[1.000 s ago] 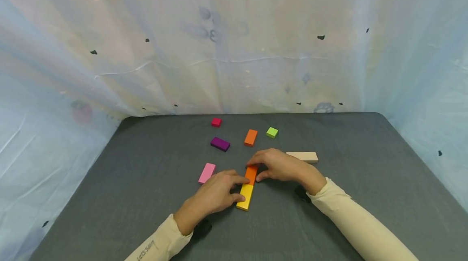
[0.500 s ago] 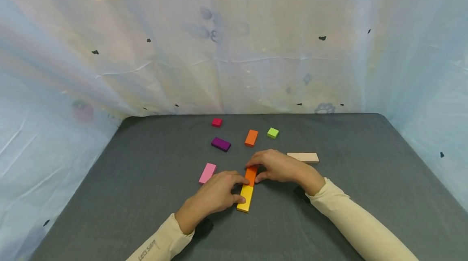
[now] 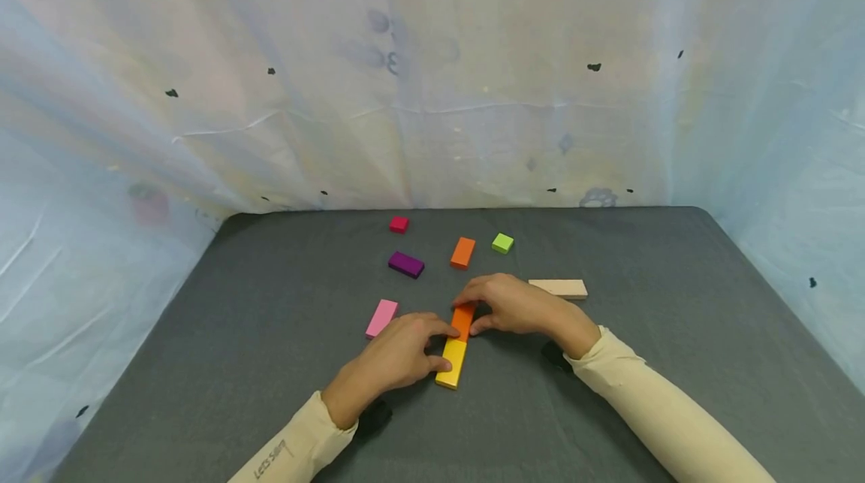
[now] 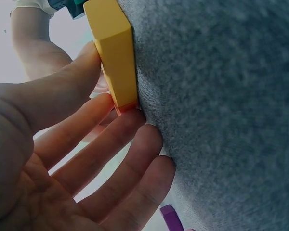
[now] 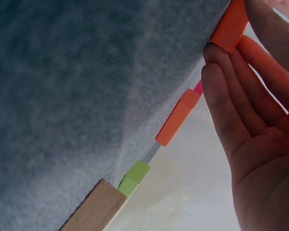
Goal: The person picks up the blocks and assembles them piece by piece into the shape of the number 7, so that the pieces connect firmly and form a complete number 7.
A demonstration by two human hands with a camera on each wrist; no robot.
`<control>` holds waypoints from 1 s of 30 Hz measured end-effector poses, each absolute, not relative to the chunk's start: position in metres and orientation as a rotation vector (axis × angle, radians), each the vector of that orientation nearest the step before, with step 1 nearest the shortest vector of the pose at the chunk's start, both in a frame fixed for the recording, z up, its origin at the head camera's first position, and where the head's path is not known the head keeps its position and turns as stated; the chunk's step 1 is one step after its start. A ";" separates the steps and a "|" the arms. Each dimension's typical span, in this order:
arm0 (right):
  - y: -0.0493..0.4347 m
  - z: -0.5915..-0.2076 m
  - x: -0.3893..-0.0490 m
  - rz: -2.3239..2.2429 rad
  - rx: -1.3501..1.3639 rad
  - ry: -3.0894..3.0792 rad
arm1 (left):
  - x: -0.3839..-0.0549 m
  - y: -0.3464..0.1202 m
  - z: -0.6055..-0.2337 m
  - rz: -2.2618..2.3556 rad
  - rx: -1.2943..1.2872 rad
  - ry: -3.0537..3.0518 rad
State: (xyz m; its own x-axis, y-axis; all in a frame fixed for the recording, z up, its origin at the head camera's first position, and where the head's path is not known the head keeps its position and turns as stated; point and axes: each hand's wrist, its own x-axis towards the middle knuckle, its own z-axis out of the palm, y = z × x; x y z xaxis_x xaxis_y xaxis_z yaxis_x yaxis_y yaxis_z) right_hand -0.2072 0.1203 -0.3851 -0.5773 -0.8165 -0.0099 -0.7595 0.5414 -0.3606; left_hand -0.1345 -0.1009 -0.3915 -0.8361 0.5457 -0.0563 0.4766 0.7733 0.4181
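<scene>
A yellow block (image 3: 450,364) and an orange block (image 3: 462,321) lie end to end on the dark cloth, in one line. My left hand (image 3: 400,354) comes from the left; its thumb touches the yellow block and the index fingertip meets the orange one near the joint. In the left wrist view its fingers (image 4: 130,154) look nearly straight beside the yellow block. My right hand (image 3: 516,306) holds the orange block, fingers over its far end and thumb at its right side. The right wrist view shows only part of this orange block (image 5: 231,29).
Behind the hands lie a red block (image 3: 399,224), a purple block (image 3: 406,264), a second orange block (image 3: 462,253) and a green block (image 3: 503,243). A pink block (image 3: 381,318) sits by the left hand, a pale wooden block (image 3: 559,288) beyond the right forearm. Hanging sheets (image 3: 432,92) border the table.
Both hands keep nearly the same pose on the two blocks. The whole head view shifts slightly; no block is visibly displaced.
</scene>
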 end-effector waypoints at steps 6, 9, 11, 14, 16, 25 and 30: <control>0.120 -0.385 -0.206 -0.490 -1.345 2.586 | -0.133 -0.102 -0.393 0.611 0.812 2.794; 0.121 -0.385 -0.207 -0.491 -1.338 2.567 | -0.132 -0.103 -0.393 0.607 0.814 2.796; 0.122 -0.385 -0.210 -0.480 -1.355 2.550 | -0.132 -0.103 -0.394 0.604 0.817 2.802; 0.129 -0.379 -0.217 -0.488 -1.369 2.552 | -0.133 -0.103 -0.394 0.604 0.825 2.808; 0.135 -0.373 -0.224 -0.528 -1.355 2.573 | -0.134 -0.102 -0.394 0.604 0.827 2.813; 0.144 -0.372 -0.260 -0.581 -1.329 2.699 | -0.136 -0.104 -0.393 0.604 0.774 2.809; 0.143 -0.382 -0.273 -0.595 -1.311 2.779 | -0.134 -0.105 -0.395 0.609 0.759 2.804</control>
State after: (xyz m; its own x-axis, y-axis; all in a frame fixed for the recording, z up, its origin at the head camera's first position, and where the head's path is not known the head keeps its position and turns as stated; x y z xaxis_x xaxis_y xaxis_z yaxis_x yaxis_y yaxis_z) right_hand -0.2733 0.1425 -0.3820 -0.6489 -0.7461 0.1492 -0.7417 0.5766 -0.3426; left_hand -0.1343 -0.1049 -0.3952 -0.8553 0.5148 -0.0588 0.4441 0.7868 0.4286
